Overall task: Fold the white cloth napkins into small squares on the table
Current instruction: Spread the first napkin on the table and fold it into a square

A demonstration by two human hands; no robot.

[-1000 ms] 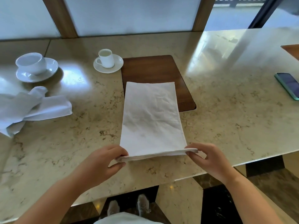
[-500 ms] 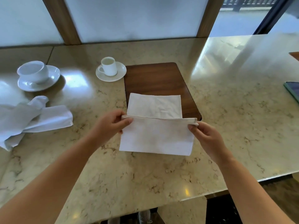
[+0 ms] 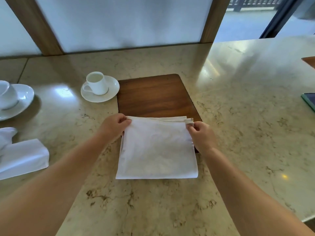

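Item: white cloth napkin point(image 3: 157, 149), one, in work. Change noted — a second ago it lay as a long strip with its near edge pinched at the worktop's point(image 3: 247, 116) front; half a second ago that edge was halfway over; now it meets the far edge, and the strip has become a near-square of doubled thickness. Judgement: this fold is essentially made, the far edges only wanting alignment and a press flat; whether a further fold is needed for a "small" square cannot be settled from here.

Grip, left hand point(image 3: 113, 126): closed on the napkin's far-left corner, thumb and fingers pinching the stacked edges. Grip, right hand point(image 3: 201, 136): closed likewise on the far-right corner.

Position: napkin lies between the two hands and extends toward 6 o'clock from them, its folded crease nearest the person; its far part overlaps the wooden board point(image 3: 153, 94).

Also present — loose napkins point(image 3: 22, 157) at 9 o'clock, unfolded; small cup and saucer point(image 3: 98, 86) at 11 o'clock.
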